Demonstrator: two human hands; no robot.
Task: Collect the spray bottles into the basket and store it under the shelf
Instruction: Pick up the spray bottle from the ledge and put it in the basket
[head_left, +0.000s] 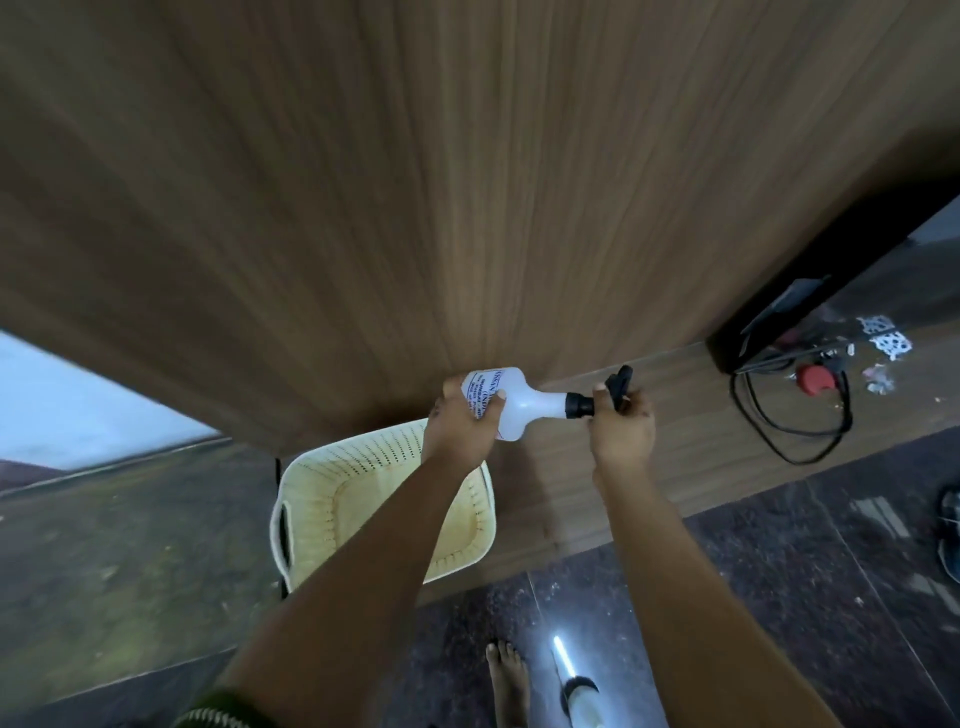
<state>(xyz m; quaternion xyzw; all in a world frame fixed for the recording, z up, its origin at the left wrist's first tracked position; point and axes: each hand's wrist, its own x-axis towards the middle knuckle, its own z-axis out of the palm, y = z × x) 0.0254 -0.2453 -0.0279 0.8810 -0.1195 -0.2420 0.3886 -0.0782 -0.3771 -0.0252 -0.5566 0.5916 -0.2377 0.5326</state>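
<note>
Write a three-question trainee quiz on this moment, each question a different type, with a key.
1. True or false: the spray bottle already lies in the basket.
2. Which hand grips the bottle's black trigger head?
A. left hand
B. right hand
C. neither
3. Fill in: the bottle is held roughly ____, not upright.

Key:
1. False. Both hands hold it above the basket's far edge, and the visible part of the basket holds nothing.
2. B. The left hand wraps the white body with the label.
3. Sideways, trigger head pointing to the person's right.
</note>
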